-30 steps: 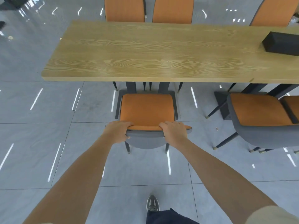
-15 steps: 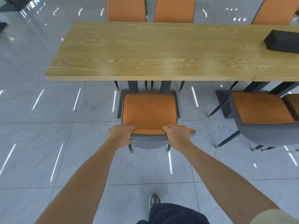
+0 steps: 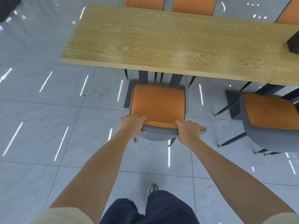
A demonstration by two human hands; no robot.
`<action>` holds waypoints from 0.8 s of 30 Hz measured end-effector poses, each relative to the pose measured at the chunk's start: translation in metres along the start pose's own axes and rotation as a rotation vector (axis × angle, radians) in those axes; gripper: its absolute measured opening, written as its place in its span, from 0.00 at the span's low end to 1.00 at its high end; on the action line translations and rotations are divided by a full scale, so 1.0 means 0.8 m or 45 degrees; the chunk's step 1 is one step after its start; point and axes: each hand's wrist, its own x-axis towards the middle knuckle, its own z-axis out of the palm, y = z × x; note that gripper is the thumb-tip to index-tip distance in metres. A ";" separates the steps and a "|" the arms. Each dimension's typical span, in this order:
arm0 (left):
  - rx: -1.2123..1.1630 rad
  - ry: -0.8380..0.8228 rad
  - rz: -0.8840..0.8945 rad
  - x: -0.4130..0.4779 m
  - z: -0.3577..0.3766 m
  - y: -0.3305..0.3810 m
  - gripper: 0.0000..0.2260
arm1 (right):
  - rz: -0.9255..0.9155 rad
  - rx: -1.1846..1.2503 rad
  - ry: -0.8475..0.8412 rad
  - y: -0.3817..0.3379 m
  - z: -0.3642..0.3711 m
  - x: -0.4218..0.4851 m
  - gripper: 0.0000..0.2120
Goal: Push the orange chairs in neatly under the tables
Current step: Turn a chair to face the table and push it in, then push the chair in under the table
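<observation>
An orange chair (image 3: 157,103) with a grey back shell stands just in front of the long wooden table (image 3: 161,44), its seat front close to the table's near edge. My left hand (image 3: 132,126) grips the left end of the chair's backrest top. My right hand (image 3: 188,132) grips the right part of the same backrest. A second orange chair (image 3: 271,113) stands to the right, pulled out and turned at an angle.
Three more orange chairs (image 3: 144,3) show their backs beyond the table's far side. A black box (image 3: 293,43) lies on the table at the right edge. Grey tiled floor spreads to the left. My foot (image 3: 152,188) is behind the chair.
The chair has slid slightly forward toward the table while both hands keep their grip on the backrest. The view has shifted right and closer.
</observation>
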 end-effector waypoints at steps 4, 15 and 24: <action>-0.039 -0.056 0.034 -0.003 0.002 -0.003 0.21 | 0.136 0.014 -0.008 -0.007 -0.002 -0.006 0.18; -0.052 -0.058 0.206 -0.004 0.003 -0.010 0.25 | 0.393 0.156 -0.004 -0.037 0.000 -0.046 0.34; 0.123 -0.135 0.529 0.005 -0.008 0.055 0.32 | 0.537 0.510 0.100 -0.037 0.001 -0.104 0.36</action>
